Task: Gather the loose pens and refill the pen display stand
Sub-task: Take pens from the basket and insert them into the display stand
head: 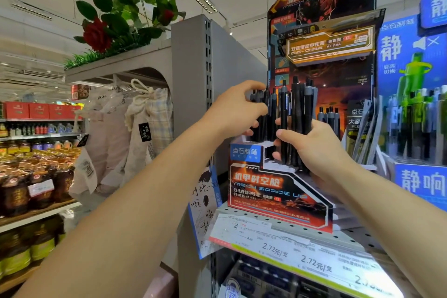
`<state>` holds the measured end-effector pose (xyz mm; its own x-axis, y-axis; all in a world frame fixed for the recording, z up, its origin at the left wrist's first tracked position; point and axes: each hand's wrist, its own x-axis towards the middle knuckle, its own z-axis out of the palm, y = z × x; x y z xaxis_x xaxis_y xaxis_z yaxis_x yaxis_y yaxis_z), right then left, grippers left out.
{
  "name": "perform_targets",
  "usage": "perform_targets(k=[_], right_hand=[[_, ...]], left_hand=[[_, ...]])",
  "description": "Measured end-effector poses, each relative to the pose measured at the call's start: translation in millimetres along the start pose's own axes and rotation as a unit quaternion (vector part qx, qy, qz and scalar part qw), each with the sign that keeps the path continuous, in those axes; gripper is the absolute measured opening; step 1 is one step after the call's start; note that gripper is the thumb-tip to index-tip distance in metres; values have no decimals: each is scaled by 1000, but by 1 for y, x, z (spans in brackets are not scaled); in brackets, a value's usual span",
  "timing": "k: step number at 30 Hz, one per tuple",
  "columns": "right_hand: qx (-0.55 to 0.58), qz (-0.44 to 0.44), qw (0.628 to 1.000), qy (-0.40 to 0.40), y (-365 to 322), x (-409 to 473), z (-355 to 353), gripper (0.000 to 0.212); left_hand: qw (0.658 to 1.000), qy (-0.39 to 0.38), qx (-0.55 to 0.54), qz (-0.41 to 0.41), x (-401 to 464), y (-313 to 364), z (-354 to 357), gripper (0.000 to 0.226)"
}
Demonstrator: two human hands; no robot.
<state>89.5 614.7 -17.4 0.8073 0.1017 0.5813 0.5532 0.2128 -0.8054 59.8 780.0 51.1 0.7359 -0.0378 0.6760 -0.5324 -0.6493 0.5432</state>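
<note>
The perforated metal shelf (285, 227) is carrying the pen display stand (278, 191), a tall orange-and-black cardboard unit whose stepped tiers are holding upright dark pens. Just beyond the right fingers, a blue display (416, 109) is standing packed with green and grey pens of its own. The person's right hand (314, 150) is curling round a bundle of black pens (295, 123), holding them upright over the stand's front tier, the thumb pressing across their barrels. The left hand (239, 109) is gripping a smaller cluster of pens (262, 113) right beside that bundle, its fingertips closing over their tops. Behind the right fingers, a few grey-capped pens (329, 118) are sitting in a rear slot.
</note>
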Motion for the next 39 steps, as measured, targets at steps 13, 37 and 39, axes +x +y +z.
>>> perform_targets(k=[13,37,39], right_hand=[[-11,-41,999,14,-2,-7,3,14],[-17,36,998,41,-3,2,-4,17],[-20,38,998,35,-4,1,-4,17]], left_hand=[[989,64,-129,30,-10,8,-4,32],[958,260,-57,105,-4,-10,-5,31],[958,262,-56,107,-3,-8,-4,29]])
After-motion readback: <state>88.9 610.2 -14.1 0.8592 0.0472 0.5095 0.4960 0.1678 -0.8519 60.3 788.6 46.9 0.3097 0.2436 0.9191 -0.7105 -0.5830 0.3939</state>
